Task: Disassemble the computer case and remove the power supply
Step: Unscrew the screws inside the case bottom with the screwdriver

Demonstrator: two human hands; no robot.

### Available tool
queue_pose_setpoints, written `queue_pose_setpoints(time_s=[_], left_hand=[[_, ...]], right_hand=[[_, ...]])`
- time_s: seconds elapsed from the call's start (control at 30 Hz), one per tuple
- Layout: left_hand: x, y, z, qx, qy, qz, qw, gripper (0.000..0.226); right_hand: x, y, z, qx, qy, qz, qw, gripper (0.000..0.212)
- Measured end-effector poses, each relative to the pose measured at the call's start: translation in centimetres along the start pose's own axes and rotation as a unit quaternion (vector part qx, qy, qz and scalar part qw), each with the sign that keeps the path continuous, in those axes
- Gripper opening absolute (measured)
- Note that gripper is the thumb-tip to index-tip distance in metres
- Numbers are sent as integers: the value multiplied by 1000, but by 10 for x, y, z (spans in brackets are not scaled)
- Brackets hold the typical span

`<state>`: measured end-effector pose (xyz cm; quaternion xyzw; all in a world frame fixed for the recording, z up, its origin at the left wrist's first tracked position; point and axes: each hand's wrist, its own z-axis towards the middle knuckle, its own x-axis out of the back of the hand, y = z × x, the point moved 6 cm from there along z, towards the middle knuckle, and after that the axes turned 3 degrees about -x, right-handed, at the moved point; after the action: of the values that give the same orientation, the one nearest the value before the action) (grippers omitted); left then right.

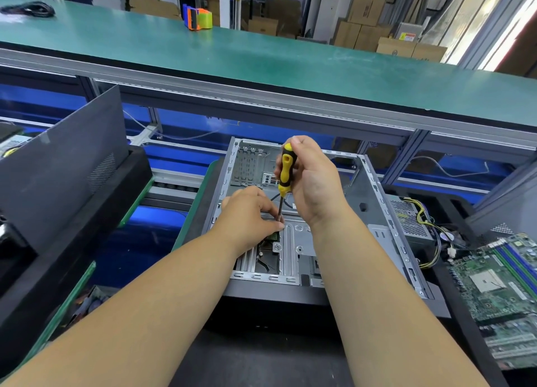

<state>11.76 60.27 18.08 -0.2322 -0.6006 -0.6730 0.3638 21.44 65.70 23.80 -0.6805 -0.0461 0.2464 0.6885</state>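
A green workbench (261, 55) crosses the top of the frame, cardboard boxes behind it. At centre lies the opened computer case (293, 212). The right hand (312, 180) grips a yellow-black screwdriver (284, 171) upright, fingers curled round its handle. The left hand (250, 215) pinches the shaft near the tip. The power supply (409, 221) sits just right of the case, beside a motherboard (499, 296) at lower right.

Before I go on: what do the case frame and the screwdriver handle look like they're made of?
Computer case: looks like bare sheet metal, matte silver-grey, with stamped slots and folded edges along its rim; probably steel, though that is a guess.

Screwdriver, held by the right hand: handle seems moulded plastic, yellow with black inserts that may be rubbery; its shaft is thin dark metal. The left hand pinches near the tip.
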Motion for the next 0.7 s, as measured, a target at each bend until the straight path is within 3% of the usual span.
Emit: queue_pose_setpoints(time_s=[0.37,0.57,0.7], left_hand=[[2,3,0,-3,-7,3,1000,9],[2,2,-1,-7,-2,-13,1000,26],[1,2,-1,-1,-2,-11,1000,15]], right_hand=[[-10,9,1,3,30,43,999,52],[-8,3,-4,33,5,-29,999,23],[2,2,-6,34,7,-33,999,25]])
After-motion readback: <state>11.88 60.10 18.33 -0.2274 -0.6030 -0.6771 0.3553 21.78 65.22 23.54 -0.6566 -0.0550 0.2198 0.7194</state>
